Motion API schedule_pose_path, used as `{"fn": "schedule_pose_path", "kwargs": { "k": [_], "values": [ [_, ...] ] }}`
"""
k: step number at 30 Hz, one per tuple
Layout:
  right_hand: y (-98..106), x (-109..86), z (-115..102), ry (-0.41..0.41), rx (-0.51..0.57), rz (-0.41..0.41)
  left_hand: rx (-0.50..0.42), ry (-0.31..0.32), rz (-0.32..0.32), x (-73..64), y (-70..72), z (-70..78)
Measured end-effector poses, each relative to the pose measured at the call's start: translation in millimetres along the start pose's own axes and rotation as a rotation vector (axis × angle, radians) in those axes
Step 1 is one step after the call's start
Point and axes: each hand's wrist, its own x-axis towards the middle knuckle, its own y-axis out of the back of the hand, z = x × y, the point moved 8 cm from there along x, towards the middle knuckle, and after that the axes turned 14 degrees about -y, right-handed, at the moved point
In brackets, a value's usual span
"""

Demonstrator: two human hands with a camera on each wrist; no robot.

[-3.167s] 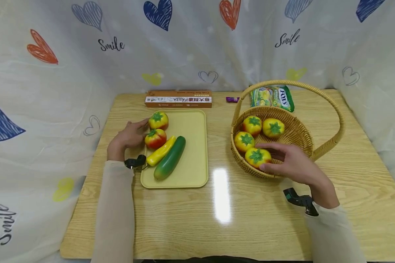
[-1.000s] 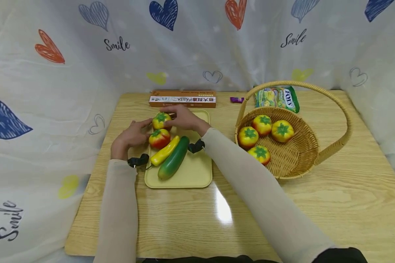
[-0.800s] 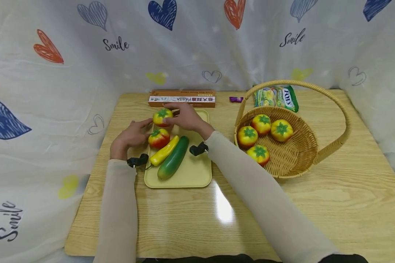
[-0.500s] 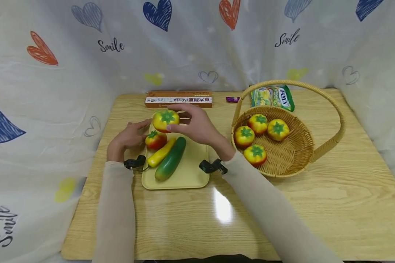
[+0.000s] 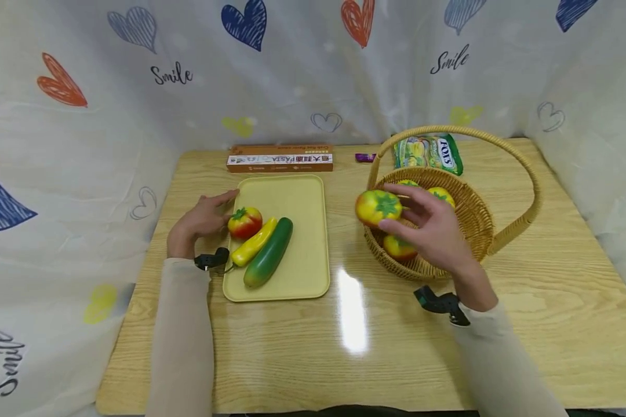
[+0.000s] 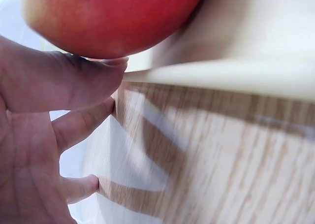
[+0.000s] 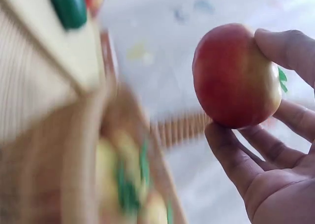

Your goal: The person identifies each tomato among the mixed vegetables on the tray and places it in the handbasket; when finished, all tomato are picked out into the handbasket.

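Observation:
My right hand (image 5: 438, 231) pinches a yellow-red tomato (image 5: 378, 208) with a green leafy top between thumb and fingers, above the left rim of the wicker basket (image 5: 480, 231). Inside the basket lie several similar tomatoes, partly hidden by that hand. On the left, my left hand (image 5: 200, 220) rests against the left edge of the cream tray (image 5: 302, 255), its fingers extended. Close to those fingers a redder tomato (image 5: 245, 223) sits on the tray. Beside it lie a yellow pepper (image 5: 253, 242) and a long dark green zucchini-like vegetable (image 5: 268, 255).
Behind the tray stands a brown pasta box (image 5: 280, 159). A small purple wrapper (image 5: 365, 157) and a green candy bag (image 5: 448, 153) lie at the back, the bag behind the basket. The basket's tall handle (image 5: 534, 200) arches over it. A printed curtain surrounds the table.
My right hand went from the basket to the tray, took hold of the upper tomato there, lifted it and carried it right to the basket. My left hand stays at the tray's edge.

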Motion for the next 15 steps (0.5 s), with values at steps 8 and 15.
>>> {"fn": "schedule_pose_path", "kwargs": {
  "k": [8,15],
  "values": [
    [60.6,-20.3,35.7,-0.193,-0.186,0.197,0.004,-0.015,0.006,0.5,-1.2,1.5],
    [69.7,-18.5,53.1,-0.285,-0.314,0.229,0.007,-0.007,0.006,0.2,-0.7,-0.2]
  ]
}}
